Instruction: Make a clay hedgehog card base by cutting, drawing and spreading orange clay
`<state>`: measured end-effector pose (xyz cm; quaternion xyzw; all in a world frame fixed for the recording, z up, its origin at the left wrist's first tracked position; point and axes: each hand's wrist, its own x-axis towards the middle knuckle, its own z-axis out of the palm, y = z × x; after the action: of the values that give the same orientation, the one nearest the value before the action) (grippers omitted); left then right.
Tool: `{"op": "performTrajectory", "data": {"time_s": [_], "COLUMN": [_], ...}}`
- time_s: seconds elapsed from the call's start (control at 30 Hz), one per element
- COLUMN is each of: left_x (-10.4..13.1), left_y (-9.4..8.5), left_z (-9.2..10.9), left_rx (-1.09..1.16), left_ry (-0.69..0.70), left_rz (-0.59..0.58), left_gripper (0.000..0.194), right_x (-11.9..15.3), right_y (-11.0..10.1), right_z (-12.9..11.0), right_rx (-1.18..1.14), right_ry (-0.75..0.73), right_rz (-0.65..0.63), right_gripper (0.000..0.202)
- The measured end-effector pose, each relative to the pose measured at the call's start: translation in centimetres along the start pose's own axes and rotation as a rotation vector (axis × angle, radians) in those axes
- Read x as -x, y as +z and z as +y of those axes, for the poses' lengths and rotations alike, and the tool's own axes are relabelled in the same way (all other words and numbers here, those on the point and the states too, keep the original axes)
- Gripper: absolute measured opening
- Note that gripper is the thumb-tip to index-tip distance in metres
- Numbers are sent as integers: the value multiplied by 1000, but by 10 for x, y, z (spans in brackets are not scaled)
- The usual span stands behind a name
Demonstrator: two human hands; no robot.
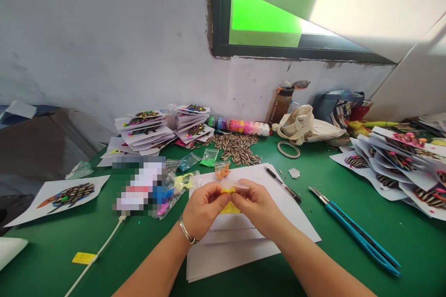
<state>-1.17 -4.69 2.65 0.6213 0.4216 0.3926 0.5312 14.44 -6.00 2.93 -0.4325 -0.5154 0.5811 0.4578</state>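
My left hand (205,206) and my right hand (256,202) meet over a stack of white paper (237,260). Between them they pinch a small clear plastic bag with yellow clay (230,208) in it, thumbs and fingers pressed together on its upper part. Just beyond the fingertips lies a little bag of orange clay (222,171). A black pen (282,183) rests on the paper to the right of my hands. Bags of yellow clay (184,181) and green clay (209,158) lie to the left and behind.
A blue utility knife (355,229) lies at right, blade out. Striped sunflower seeds (237,146) are heaped at the back. Seed-decorated sheets are stacked at left (146,132) and right (393,167). A tape roll (288,149), brown bottle (281,104) and white cable (97,255) are around.
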Motion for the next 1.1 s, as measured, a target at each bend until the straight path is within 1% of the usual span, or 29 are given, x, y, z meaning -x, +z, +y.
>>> {"op": "performTrajectory", "data": {"time_s": [0.1,0.23,0.33,0.4,0.5,0.57,0.63,0.7,0.77,0.8,0.87,0.97,1.03,1.1], "left_x": [-1,0,1,2,2,1,0,-1,-2,-2,-2,-1,-1,-1], "left_y": [-1,-5,-5,-4,-2,-2,-3,-5,-7,-8,-7,-5,-4,-3], "left_z": [1,3,2,1,0,0,2,2,2,1,0,1,3,4], "left_rx": [14,-45,-101,-126,-114,-121,-127,-121,-125,-134,-146,-135,-141,-156], "left_ry": [16,-7,15,46,56,47,27,8,7,9,14,24,25,23], "left_rz": [2,-5,26,46,55,55,49,45,49,55,68,62,53,45], "left_gripper": [25,32,36,33,25,25,28,32,35,35,33,26,23,22], "right_x": [0,1,1,1,-1,-2,-2,0,3,5,7,8,7,5], "right_y": [0,-2,-2,-1,-2,-2,-3,-4,-5,-6,-9,-13,-14,-15], "right_z": [1,-2,-3,-3,-3,-3,-3,-5,-7,-8,-9,-9,-8,-6], "right_rx": [49,-1,-34,-47,-92,-85,-33,26,110,173,331,518,576,615], "right_ry": [-1,16,-2,4,61,89,77,40,-28,-80,-217,-387,-431,-447], "right_rz": [18,-53,-97,-96,-77,-67,-56,-12,80,130,195,198,192,194], "right_gripper": [19,19,21,19,19,21,21,26,35,38,37,26,19,16]}}
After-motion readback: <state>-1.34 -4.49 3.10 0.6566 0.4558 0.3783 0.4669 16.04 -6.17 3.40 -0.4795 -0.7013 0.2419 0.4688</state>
